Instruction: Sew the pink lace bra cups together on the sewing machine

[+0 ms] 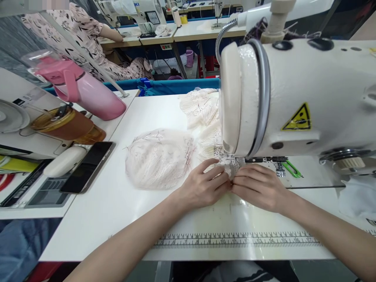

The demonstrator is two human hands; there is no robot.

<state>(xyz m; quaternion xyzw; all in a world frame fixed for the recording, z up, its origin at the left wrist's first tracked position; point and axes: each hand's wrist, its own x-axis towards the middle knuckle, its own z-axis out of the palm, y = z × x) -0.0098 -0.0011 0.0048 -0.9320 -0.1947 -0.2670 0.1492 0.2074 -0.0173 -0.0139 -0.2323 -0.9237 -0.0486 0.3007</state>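
Observation:
My left hand (207, 183) and my right hand (260, 187) meet in front of the sewing machine (293, 98), fingertips almost touching. Both hands are closed, pinching the near edge of a cream lace fabric (205, 107). That fabric runs back from my fingers, past the left side of the machine head, over the white table. The needle and presser foot are mostly hidden behind the head and my hands. Left of my left hand lies a rounded bundle of pale lace fabric (160, 158) with loose dark threads.
A black phone (88, 167), a white oval case (65, 161), an amber cup (67, 125) and a pink tumbler (85, 88) stand at left. Green snips (292, 169) lie on the machine bed. A ruler strip (235, 240) lines the front edge. Another person (85, 39) sits beyond.

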